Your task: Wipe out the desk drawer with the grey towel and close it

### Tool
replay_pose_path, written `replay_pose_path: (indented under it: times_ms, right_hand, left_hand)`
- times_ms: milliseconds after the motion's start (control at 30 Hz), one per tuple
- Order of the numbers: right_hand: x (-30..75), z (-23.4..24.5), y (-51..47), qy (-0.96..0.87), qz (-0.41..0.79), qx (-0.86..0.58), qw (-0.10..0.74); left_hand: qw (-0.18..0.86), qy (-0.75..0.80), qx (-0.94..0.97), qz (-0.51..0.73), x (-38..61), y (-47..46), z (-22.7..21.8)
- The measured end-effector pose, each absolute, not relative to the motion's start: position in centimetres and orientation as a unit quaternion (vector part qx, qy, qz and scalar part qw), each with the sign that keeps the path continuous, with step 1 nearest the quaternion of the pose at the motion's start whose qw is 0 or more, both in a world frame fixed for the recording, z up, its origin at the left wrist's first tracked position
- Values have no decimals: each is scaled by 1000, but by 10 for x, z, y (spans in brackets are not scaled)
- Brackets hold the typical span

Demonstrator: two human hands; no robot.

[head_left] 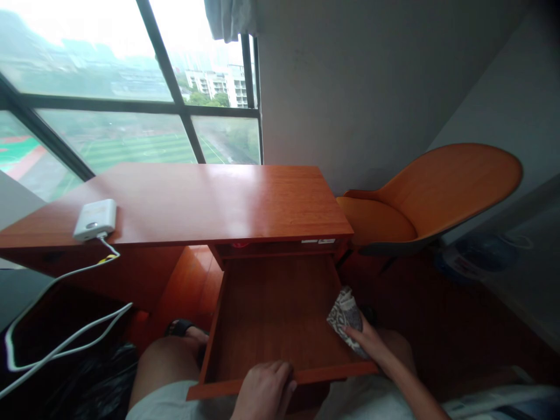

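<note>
A wooden drawer (pixel 271 326) is pulled out of the desk toward my lap, and its bare bottom shows. My left hand (pixel 265 389) is curled over the top of the drawer's front panel, gripping it near the middle. In my right hand (pixel 367 343) is a bunched cloth (pixel 345 315) with a grey and white pattern. That cloth lies against the drawer's right side wall, near the front corner. Part of it is hidden by my fingers.
Above the drawer is the desk top (pixel 210 204), with a white charger-like box (pixel 95 219) and its white cable (pixel 65 274) at left. An orange chair (pixel 450 186) stands right of the desk. A black plastic bag (pixel 100 379) sits at lower left, and my knees flank the drawer.
</note>
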State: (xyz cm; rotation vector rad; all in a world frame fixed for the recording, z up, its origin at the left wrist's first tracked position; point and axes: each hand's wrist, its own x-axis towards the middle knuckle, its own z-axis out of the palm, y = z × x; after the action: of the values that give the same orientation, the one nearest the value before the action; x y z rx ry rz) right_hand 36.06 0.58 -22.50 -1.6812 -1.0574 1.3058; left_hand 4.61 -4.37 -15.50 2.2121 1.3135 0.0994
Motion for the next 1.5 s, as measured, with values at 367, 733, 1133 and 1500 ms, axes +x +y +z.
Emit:
replay_pose_path:
  times_ms: [367,733,1133,1500]
  right_hand:
    - [354,-217,87,-449,482,-634,405]
    - [347,-196,113,-444,507,-605,424]
    - [348,-206,67,-410,512,-635,410]
    - [365,-208,-15,-336,564,-662,362]
  left_hand:
    - [267,483,832,55,50,-43,-153]
    - [258,481,836,55,49,-44,-161]
    - [245,481,840,57,49,-46,-165]
    - [223,478,848,60,50,-46,-169]
